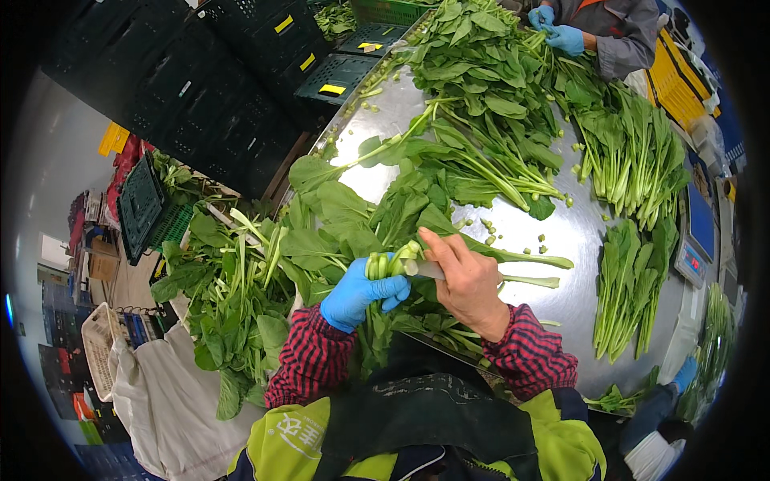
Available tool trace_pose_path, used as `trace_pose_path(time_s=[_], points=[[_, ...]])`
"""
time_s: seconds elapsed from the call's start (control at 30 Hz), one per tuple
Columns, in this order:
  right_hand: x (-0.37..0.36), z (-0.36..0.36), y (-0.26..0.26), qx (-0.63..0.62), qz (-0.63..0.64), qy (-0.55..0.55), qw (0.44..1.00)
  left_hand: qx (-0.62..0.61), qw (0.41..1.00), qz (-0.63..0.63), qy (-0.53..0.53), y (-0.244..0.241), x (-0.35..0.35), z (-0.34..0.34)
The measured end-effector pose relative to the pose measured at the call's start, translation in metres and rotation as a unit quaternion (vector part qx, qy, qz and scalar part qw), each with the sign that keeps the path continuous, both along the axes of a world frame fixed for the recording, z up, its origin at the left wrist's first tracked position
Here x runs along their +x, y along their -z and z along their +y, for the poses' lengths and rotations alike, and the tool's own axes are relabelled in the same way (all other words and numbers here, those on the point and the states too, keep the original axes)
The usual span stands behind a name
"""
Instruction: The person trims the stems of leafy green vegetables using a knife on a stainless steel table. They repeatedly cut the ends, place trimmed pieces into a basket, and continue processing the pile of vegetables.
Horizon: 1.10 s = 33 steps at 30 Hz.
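Note:
My left hand (364,294), in a blue glove, grips a bunch of leafy green vegetables by the stems (379,266), the cut ends pointing up and the leaves hanging below. My bare right hand (463,276) holds a knife, its blade (428,269) against the pale stem ends. Most of the handle is hidden in my fist. Loose greens (385,207) lie on the metal table (535,231) just beyond both hands. Small cut stem pieces (488,231) are scattered there. Two longer stalks (535,260) stick out to the right of my right hand.
A large heap of greens (481,66) covers the far table. Bundles (628,150) lie at right beside a scale (695,240). More greens (234,288) are piled at left, near dark stacked crates (198,102). Gloved co-workers' hands (565,39) (686,374) appear at far right and lower right.

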State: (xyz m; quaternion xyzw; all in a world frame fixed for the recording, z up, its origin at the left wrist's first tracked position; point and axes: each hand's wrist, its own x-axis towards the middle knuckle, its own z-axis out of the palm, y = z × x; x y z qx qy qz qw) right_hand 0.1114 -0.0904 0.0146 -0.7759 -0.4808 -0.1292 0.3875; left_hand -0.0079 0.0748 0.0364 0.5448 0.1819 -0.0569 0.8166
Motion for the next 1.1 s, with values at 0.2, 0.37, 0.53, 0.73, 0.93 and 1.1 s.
trace_pose_path(time_s=[0.2,0.37,0.53,0.73,0.93,1.1], points=[[0.014,-0.008,0.009,-0.03,0.038,0.014,0.999,-0.059,0.992,-0.035,0.105,-0.002,0.002,-0.008],[0.079,-0.036,0.078,-0.055,0.096,0.111,0.988,-0.077,0.99,-0.075,0.087,-0.001,-0.002,-0.007],[0.046,-0.025,0.015,0.031,0.049,0.002,0.998,-0.198,0.974,-0.062,0.094,0.008,0.001,-0.004],[0.009,-0.005,-0.01,-0.014,-0.036,-0.036,0.999,-0.306,0.942,-0.072,0.114,0.016,-0.003,-0.016],[0.058,-0.004,0.066,-0.139,0.052,0.067,0.987,-0.286,0.944,-0.091,0.136,0.016,-0.01,-0.011],[0.127,-0.04,0.091,-0.186,0.091,0.279,0.937,-0.135,0.979,-0.15,0.032,0.023,-0.02,-0.007]])
